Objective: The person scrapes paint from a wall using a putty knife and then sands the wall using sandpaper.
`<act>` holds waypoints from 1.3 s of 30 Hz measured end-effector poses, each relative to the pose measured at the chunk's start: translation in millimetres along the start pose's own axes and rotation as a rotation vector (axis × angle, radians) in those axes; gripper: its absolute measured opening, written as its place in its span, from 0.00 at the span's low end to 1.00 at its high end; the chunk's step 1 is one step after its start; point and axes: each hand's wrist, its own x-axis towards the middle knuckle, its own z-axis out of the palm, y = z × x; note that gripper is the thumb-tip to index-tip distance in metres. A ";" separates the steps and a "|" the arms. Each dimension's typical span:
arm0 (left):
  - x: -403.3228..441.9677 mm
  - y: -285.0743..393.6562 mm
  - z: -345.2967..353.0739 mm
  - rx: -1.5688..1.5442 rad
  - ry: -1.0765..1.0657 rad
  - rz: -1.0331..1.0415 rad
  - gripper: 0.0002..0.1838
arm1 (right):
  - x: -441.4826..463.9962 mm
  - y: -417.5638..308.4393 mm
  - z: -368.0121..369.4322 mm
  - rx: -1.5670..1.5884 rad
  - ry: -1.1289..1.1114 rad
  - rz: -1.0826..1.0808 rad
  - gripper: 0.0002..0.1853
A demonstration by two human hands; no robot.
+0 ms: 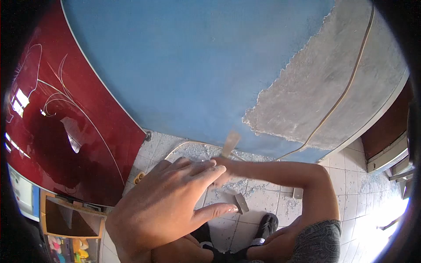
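And there was the scraper, in the right hand, its blade angled up near the foot of the blue wall! The right fingers were clamped on it, blurred and partly hidden. Nearest the camera was the left hand, fingers close together, thumb spread apart! A cable ran down over a ragged grey patch, and flakes littered the tiled floor.

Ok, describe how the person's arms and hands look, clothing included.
The left hand and the blurred right hand show no gloves. The short right sleeve is dark grey with a swirling pattern. The left thumb has pale specks near its tip.
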 end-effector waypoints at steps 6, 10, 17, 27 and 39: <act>-4.2 -2.1 0.8 0.006 0.024 -0.037 0.34 | -7.5 19.4 -27.1 -0.006 -0.011 0.161 0.18; 0.1 -0.7 -1.9 -0.013 -0.022 -0.025 0.34 | 4.2 -15.1 18.3 -0.004 0.134 -0.116 0.17; -3.8 -5.0 0.3 0.012 -0.003 -0.010 0.35 | -18.6 13.4 -52.2 -0.057 -0.023 0.217 0.13; -4.6 -4.4 0.3 0.016 0.000 -0.019 0.34 | -36.1 41.8 -50.5 -0.179 0.125 0.337 0.18; 2.1 5.1 3.9 -0.023 -0.046 -0.064 0.34 | -20.5 11.4 -1.1 -0.026 0.176 0.024 0.16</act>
